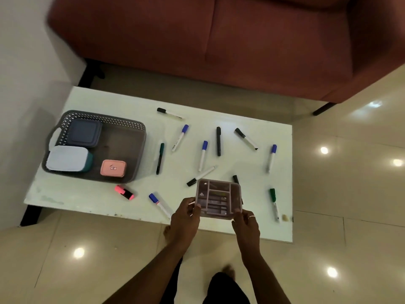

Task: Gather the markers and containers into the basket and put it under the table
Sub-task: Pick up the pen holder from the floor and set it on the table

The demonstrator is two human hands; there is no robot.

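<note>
Head view, looking down: a reddish-brown sofa (219, 40) fills the far side, and in front of it stands a low white table (109, 194) on a glossy tiled floor (350, 194) dotted with light reflections; at the table's left end sits a grey basket (122, 128) with a lattice rim, already holding a dark blue square container (84, 132), a white-lidded teal container (66, 159) and a small pink container (113, 168); markers lie scattered well apart across the rest of the top, among them a blue-capped marker (202, 155), an all-black marker (218, 141), a green-capped marker (274, 202) near the right edge, and a stubby pink highlighter (124, 192) just beside the basket's near corner; over the near edge, a clear lidded compartment box (219, 198) is pinched from both sides, the left hand (186, 218) gripping its left rim and the right hand (246, 224) its near right corner; one black marker is partly hidden behind it.
</note>
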